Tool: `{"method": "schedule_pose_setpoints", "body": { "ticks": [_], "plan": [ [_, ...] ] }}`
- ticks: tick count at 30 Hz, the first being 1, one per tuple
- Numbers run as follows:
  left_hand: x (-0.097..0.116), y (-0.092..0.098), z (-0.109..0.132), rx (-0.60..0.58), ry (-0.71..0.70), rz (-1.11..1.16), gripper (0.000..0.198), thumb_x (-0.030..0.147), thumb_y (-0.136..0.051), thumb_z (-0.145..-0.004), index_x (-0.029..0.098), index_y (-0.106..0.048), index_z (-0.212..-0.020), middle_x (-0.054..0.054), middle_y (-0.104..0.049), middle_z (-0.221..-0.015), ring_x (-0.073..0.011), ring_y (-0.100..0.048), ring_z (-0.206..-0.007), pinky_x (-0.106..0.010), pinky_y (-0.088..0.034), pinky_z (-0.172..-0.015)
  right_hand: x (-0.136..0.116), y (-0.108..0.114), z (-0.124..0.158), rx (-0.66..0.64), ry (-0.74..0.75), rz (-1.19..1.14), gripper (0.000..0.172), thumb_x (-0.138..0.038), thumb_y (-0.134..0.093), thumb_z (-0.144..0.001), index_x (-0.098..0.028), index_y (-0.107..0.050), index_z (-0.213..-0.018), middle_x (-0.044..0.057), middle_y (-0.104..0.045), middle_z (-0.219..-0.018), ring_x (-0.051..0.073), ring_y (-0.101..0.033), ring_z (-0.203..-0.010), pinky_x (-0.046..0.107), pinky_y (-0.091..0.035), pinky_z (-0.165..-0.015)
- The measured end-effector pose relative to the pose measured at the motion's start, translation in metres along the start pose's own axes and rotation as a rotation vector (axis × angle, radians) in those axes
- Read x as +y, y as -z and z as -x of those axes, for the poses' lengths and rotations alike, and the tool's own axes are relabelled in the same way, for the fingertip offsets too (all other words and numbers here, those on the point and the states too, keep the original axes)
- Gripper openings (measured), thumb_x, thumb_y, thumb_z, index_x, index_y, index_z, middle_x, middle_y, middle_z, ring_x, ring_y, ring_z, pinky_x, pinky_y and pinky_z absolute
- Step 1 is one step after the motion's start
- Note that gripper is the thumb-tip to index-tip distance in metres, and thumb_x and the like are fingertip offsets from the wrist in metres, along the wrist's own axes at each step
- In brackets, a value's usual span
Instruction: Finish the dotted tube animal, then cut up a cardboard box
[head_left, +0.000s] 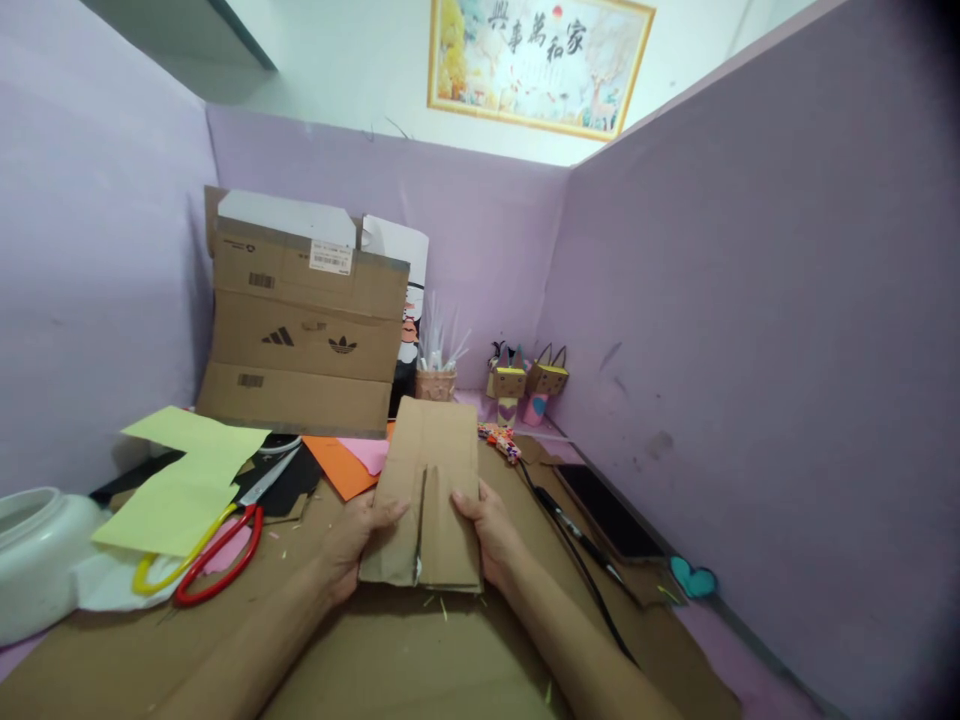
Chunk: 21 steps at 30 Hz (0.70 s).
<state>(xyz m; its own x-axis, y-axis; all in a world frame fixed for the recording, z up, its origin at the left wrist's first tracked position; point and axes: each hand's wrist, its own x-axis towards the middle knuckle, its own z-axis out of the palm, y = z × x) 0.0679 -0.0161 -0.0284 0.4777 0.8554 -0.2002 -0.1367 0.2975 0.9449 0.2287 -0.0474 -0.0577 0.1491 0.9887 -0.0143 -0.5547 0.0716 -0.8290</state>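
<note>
Both hands pinch cardboard [427,495] by side edges: left hand [352,540], right hand [491,535], thumbs on top. Cardboard between hands; likely light, stiff, bends at slit. Scissors [217,545] left of left hand.

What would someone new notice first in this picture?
Dead centre, the left hand and right hand grip a cardboard piece over the desk. Behind it, a flattened Adidas box leans on the purple back wall. Red-and-yellow scissors lie at left, partly under yellow paper.
</note>
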Motion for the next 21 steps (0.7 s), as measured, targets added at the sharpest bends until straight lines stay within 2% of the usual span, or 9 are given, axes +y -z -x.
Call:
{"method": "schedule_pose_setpoints", "body": {
  "ticks": [2, 9, 12, 15, 18, 21],
  "plan": [
    [-0.004, -0.004, 0.004, -0.074, -0.006, 0.045, 0.050, 0.028, -0.072, -0.057, 0.013, -0.059, -0.102, -0.013, -0.068, -0.096, -0.0289, -0.064, -0.088, -0.040, -0.053, -0.074, -0.001, 0.000, 0.001, 0.002, 0.017, 0.013, 0.048, -0.028, -0.073, -0.054, -0.019, -0.056, -0.097, 0.005, -0.070, -0.086, 0.025, -0.064, -0.081, 0.037, -0.049, -0.074],
    [-0.009, -0.007, 0.003, 0.029, -0.109, -0.084, 0.065, 0.014, -0.073, -0.047, 0.015, -0.056, -0.110, -0.011, -0.066, -0.106, -0.0282, -0.062, -0.095, -0.037, -0.052, -0.078, 0.000, 0.000, 0.005, 0.022, 0.113, 0.115, 0.046, -0.034, -0.068, -0.063, -0.018, -0.054, -0.103, 0.006, -0.068, -0.096, 0.024, -0.062, -0.088, 0.035, -0.048, -0.077],
    [-0.008, -0.009, 0.004, 0.104, -0.113, -0.126, 0.058, 0.010, -0.069, -0.048, 0.014, -0.057, -0.104, -0.010, -0.067, -0.104, -0.0268, -0.063, -0.092, -0.036, -0.052, -0.076, 0.000, -0.001, 0.005, 0.026, 0.134, 0.158, 0.043, -0.034, -0.068, -0.064, -0.017, -0.055, -0.102, 0.006, -0.069, -0.095, 0.024, -0.062, -0.089, 0.035, -0.047, -0.079],
    [-0.006, -0.009, 0.004, 0.095, -0.104, -0.108, 0.050, 0.011, -0.067, -0.049, 0.013, -0.058, -0.098, -0.009, -0.069, -0.094, -0.0262, -0.064, -0.085, -0.036, -0.052, -0.073, -0.001, -0.001, 0.003, 0.040, 0.116, 0.192, 0.041, -0.034, -0.068, -0.064, -0.017, -0.055, -0.099, 0.005, -0.069, -0.091, 0.024, -0.062, -0.087, 0.035, -0.046, -0.080],
    [-0.005, -0.004, 0.002, 0.114, -0.111, -0.092, 0.047, 0.012, -0.066, -0.049, 0.013, -0.057, -0.095, -0.008, -0.070, -0.086, -0.0250, -0.065, -0.080, -0.035, -0.052, -0.069, -0.003, 0.001, -0.001, 0.066, 0.107, 0.225, 0.041, -0.036, -0.068, -0.063, -0.017, -0.055, -0.097, 0.005, -0.068, -0.088, 0.021, -0.062, -0.080, 0.032, -0.048, -0.074],
    [-0.003, -0.001, 0.001, 0.168, -0.116, -0.084, 0.045, 0.013, -0.065, -0.049, 0.013, -0.057, -0.093, -0.007, -0.069, -0.083, -0.0224, -0.064, -0.072, -0.033, -0.051, -0.065, -0.004, 0.006, -0.005, 0.121, 0.092, 0.254, 0.048, -0.037, -0.070, -0.061, -0.018, -0.051, -0.101, 0.002, -0.067, -0.080, 0.017, -0.062, -0.070, 0.026, -0.048, -0.062]
  ]
}}
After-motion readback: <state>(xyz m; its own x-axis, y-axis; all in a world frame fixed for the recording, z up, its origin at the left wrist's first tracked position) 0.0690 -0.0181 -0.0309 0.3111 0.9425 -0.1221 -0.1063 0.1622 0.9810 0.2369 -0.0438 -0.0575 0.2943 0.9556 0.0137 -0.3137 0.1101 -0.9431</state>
